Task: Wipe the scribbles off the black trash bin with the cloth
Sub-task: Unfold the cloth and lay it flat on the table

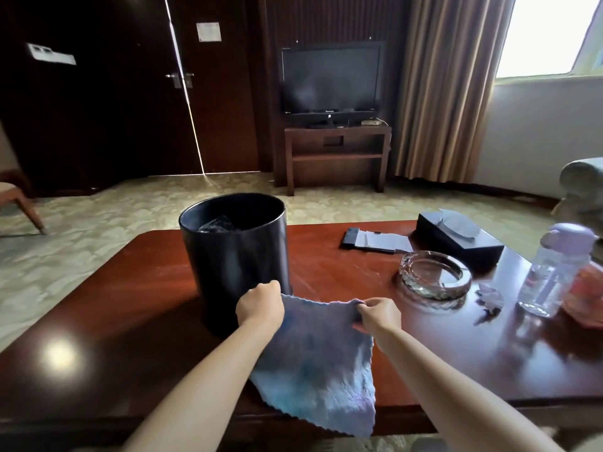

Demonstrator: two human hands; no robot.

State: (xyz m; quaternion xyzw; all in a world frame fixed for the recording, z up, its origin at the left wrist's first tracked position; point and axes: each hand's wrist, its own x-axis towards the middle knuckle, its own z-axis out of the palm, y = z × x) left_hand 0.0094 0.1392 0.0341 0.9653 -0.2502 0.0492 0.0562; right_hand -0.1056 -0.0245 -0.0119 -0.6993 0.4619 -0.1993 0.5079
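Note:
A black round trash bin (235,252) stands upright on the left half of a reddish wooden table (342,265); no scribbles show on the side facing me. A blue-purple cloth (316,360) hangs spread out in front of the bin's right lower side. My left hand (259,305) grips the cloth's top left corner right against the bin's lower wall. My right hand (378,313) pinches the top right corner. The cloth's lower edge drapes past the table's near edge.
On the table's right half lie a glass ashtray (435,277), a clear water bottle (554,272), a black tissue box (458,238), a remote with papers (375,241) and crumpled scraps (489,296). A TV on its stand (332,119) is beyond.

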